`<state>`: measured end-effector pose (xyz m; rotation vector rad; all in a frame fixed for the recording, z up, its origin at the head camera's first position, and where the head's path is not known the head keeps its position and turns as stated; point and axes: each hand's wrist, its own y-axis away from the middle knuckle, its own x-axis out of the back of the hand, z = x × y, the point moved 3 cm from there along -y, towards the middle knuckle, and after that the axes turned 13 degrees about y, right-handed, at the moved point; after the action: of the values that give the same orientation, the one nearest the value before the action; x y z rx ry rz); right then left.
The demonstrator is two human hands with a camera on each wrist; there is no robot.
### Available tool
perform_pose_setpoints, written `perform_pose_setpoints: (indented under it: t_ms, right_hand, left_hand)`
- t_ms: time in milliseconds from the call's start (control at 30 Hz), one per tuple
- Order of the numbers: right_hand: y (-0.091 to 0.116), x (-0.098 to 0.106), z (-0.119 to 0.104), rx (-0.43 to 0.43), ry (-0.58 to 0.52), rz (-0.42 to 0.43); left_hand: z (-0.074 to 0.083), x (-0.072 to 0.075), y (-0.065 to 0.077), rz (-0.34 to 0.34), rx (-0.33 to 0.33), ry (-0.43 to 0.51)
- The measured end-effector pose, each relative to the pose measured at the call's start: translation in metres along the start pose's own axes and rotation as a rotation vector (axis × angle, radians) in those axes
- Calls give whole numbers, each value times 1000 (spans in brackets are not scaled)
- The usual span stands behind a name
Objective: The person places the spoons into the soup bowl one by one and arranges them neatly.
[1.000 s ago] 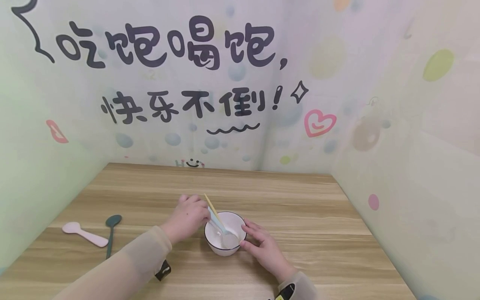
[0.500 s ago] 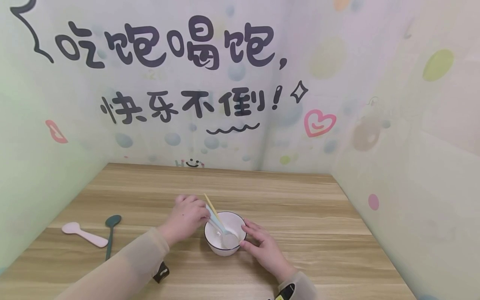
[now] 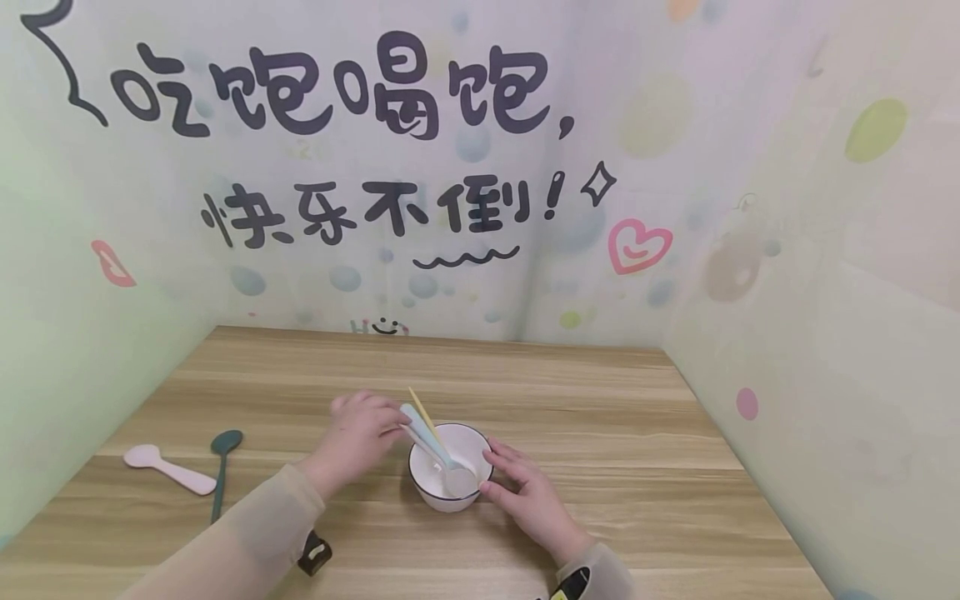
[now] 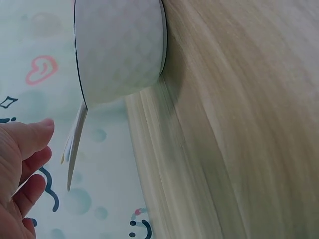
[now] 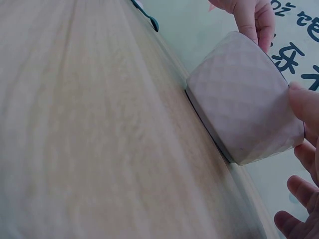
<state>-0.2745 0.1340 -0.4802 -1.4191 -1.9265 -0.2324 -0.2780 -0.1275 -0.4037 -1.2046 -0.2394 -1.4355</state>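
A white bowl [image 3: 450, 502] with a dark rim and faceted sides stands mid-table. Leaning in it are a light blue spoon [image 3: 429, 435], a white-handled utensil [image 3: 420, 443] and a thin yellow handle [image 3: 417, 402], all tilting out over the left rim. My left hand [image 3: 358, 437] is just left of their upper ends. A gap shows between its loosely bent fingers and the handles in the left wrist view. From the right, my right hand [image 3: 528, 496] holds the bowl's side, thumb and fingers at the rim. Fingers of that hand [image 5: 304, 191] beyond the bowl are spread.
On the left of the wooden table [image 3: 600, 417] lie a pink spoon [image 3: 176, 473] and a dark green spoon [image 3: 222, 462], their handles nearly meeting. The green handle's lower end is hidden by the left sleeve. A printed wall [image 3: 450, 300] closes off the table's back.
My left hand has let go of the handles and drawn back to the left, exposing the blue spoon's upper end. The bowl and my right hand stay in place.
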Motion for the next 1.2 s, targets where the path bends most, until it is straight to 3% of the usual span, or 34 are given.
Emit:
perform_pose_setpoints:
  t_ms: [733, 1067, 1200]
  right_hand:
    - [0, 0, 0, 5, 10, -3]
    - [0, 0, -2, 0, 3, 2]
    - [1, 3, -11, -11, 3, 5]
  left_hand:
    - [-24, 22, 18, 83, 245, 142]
    - [-41, 28, 31, 109, 346, 239]
    - [-47, 32, 35, 109, 378, 262]
